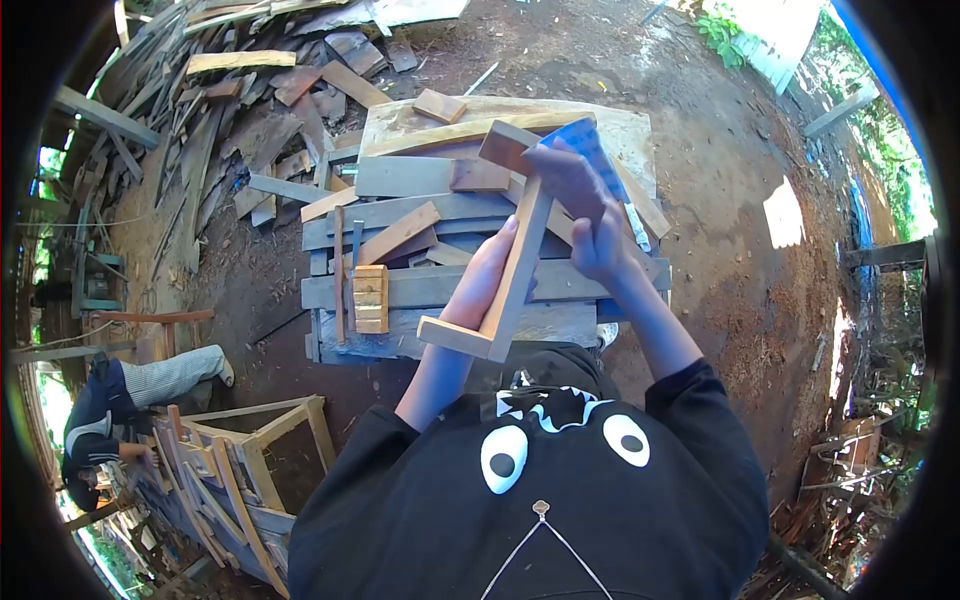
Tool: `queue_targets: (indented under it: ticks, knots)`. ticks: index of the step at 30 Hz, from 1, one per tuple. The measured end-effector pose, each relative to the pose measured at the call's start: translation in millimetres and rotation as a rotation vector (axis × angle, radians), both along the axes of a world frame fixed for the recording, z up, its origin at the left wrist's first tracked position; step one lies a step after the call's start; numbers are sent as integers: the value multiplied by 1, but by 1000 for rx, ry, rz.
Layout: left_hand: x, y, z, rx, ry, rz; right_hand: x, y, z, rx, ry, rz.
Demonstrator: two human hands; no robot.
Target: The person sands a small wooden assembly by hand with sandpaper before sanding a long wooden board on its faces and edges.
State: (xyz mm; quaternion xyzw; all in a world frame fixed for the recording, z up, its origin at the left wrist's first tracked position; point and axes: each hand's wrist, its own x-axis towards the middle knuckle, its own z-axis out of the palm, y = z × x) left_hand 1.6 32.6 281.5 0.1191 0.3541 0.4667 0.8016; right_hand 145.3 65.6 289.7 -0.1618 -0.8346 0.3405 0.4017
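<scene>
My left hand [487, 275] is wrapped round a three-piece wooden frame [520, 265], a long narrow board with a short block across each end. The frame is held tilted above the workbench, its near end close to my chest. My right hand [578, 195] is at the far end, fingers stretched over the corner by the upper block and thumb apart from them. Behind that hand lies a blue patterned piece [588, 145], partly covered by it. Under both hands, the workbench [400, 290] of grey planks carries loose offcuts [400, 232].
A stack of small wood blocks [371, 298] sits at the bench's left front. Scrap boards [200, 130] are heaped on the ground at far left. Another person [110, 400] bends by a wooden framework [240, 455] at lower left. Bare dirt ground [730, 250] lies right of the bench.
</scene>
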Motion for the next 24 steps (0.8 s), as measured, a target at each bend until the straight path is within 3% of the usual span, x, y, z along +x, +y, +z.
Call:
queue_targets:
  ticks: [2, 4, 5, 7, 8, 10, 11, 12, 14, 15, 17, 20, 22, 24]
  knots:
    - [-1, 5, -1, 70, -47, -26, 2, 7, 1, -180, -6, -67]
    - [-10, 13, -18, 63, -186, 11, -13, -33, 5, 285, -13, 136]
    - [-13, 16, -22, 65, -254, 28, -12, -48, 9, 331, -41, 206]
    - [-10, 15, -15, -39, -104, 96, -10, -20, 12, 232, -15, 141]
    - [-9, 13, -10, -66, -24, 96, -12, -6, -5, 21, -52, -26]
    - [-6, 13, 2, -55, 85, 80, -5, 18, -21, -27, 14, -109]
    - [-1, 16, 8, -114, 14, 177, -2, 25, -23, -47, 44, -146]
    - [4, 23, 15, -168, -56, 275, -14, 5, -16, 89, 87, -149]
    - [-3, 19, 13, -208, -214, 302, -17, -26, -5, 138, 88, 56]
    - [-19, 22, -18, 23, -258, 124, -16, -33, -3, 137, 14, 116]
    - [-18, 33, -37, -42, -149, 217, -17, -26, -9, 130, 32, 100]
    - [-21, 37, -75, 109, -49, 200, -23, -24, -5, 65, 22, 10]
    - [-8, 30, -65, 216, 135, 303, -29, -29, -1, 24, 52, -72]
    - [-11, 32, -58, 128, 111, 324, -26, -34, -9, -14, 81, -80]
